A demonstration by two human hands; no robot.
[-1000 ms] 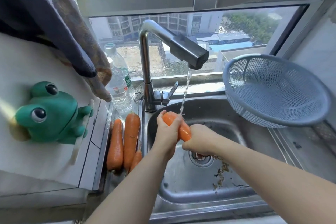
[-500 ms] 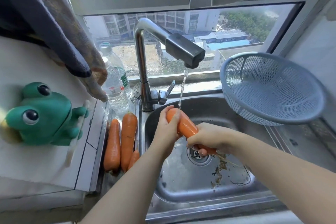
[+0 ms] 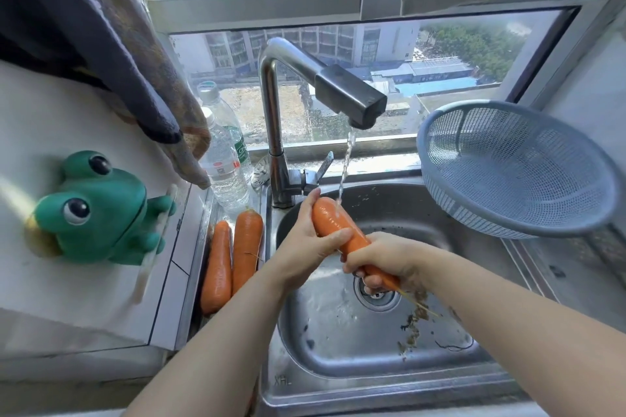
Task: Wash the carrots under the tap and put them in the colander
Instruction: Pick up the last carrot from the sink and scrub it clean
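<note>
Water is running from the tap (image 3: 352, 96), and the stream lands right on the fat end of the carrot (image 3: 330, 223), which is held over the basin of the sink (image 3: 338, 349). The carrot lies slanted, thick end toward eleven o'clock, thin tip toward five. The left hand (image 3: 305, 247) has the thick half. Its fingers (image 3: 313, 201) curl round the far side with the thumb laid across the near face, a full clasp on the carrot. The right hand (image 3: 386, 257) takes the tapering half, fingers (image 3: 372, 280) clenched round it just above the drain. Only the orange tip and a thin root poke out at five o'clock of that fist. Both hands are on one carrot, close together at its middle.

At nine o'clock of it, two spare carrots (image 3: 247, 247) lie side by side on the steel ledge beside the basin, tops toward twelve. The blue colander (image 3: 528, 179) sits tilted at two o'clock, right of the sink. Plastic bottles (image 3: 223, 166) stand at eleven, and a green frog toy (image 3: 98, 210) sits at nine on the white table (image 3: 67, 298).
</note>
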